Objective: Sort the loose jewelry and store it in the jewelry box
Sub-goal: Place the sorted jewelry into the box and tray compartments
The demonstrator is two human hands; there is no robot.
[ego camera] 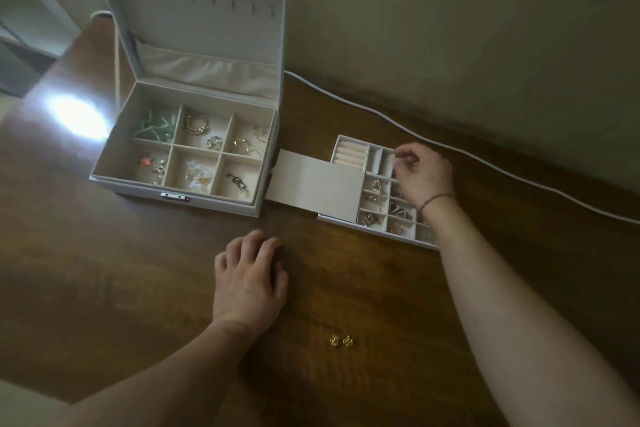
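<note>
The open jewelry box [180, 156] stands on the table [104, 270]. To its right, my right hand [424, 177] curls its fingers over the small tray [377, 204]; what they pinch, I cannot tell. My left hand [249, 282] rests in front of the box, fingers relaxed. The 2 gold earrings [341, 341] lie further in front.

One head-worn wide-angle camera looks steeply down and forward, close over the wooden table [138, 270] toward the wall [450, 28].
</note>
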